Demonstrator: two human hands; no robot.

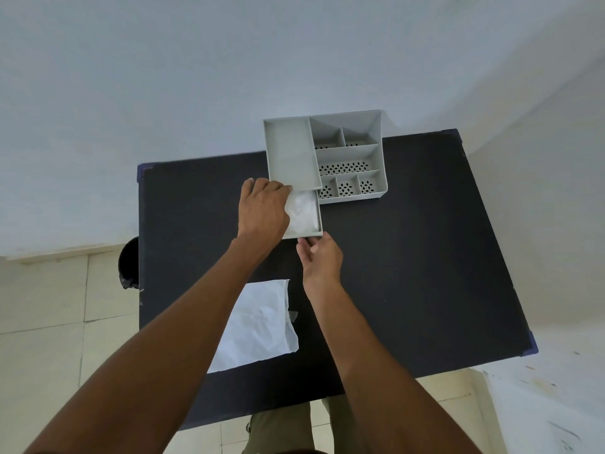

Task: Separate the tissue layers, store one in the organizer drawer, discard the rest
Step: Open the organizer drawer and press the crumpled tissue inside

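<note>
A grey organizer (347, 155) with several compartments stands at the far edge of the black table (425, 257). Its drawer (319, 217) is pulled out toward me, and a white tissue layer (302, 214) lies inside it. My left hand (262, 208) lies palm down over the drawer's left side, fingers on the tissue. At the drawer's front edge my right hand (319, 257) touches the front with its fingertips. A second white tissue layer (258, 326) lies flat on the table near me, partly under my left forearm.
A dark round bin (129, 263) stands on the tiled floor beside the table's left edge. A white wall rises behind the table. My legs show below the table's near edge.
</note>
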